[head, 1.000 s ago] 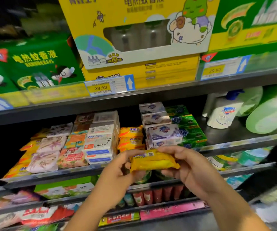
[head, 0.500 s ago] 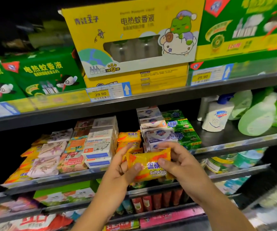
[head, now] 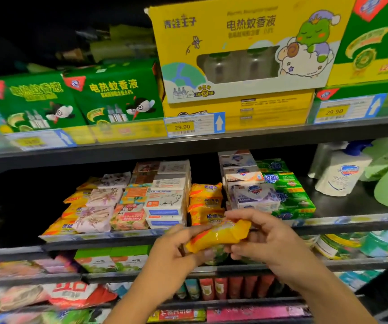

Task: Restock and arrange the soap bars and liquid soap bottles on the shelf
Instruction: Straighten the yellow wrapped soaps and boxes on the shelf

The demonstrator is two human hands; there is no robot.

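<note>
Yellow-orange plastic-wrapped soap bar (head: 218,236) held tilted, right end higher, in front of the grey metal shelf (head: 83,239), just below a stack of matching yellow-orange soap packs (head: 206,202). Left hand (head: 174,251) grips the bar's lower left end, fingers curled round it. Right hand (head: 265,239) pinches the upper right end between thumb and fingertips. Stack sits between white Goat Soap boxes (head: 165,202) on its left and white-and-blue boxed soaps (head: 253,195) on its right. Green soap multipacks (head: 291,195) just beside those. White pump bottle with blue nozzle (head: 338,174) stands upright further right, apart from the bars.
</note>
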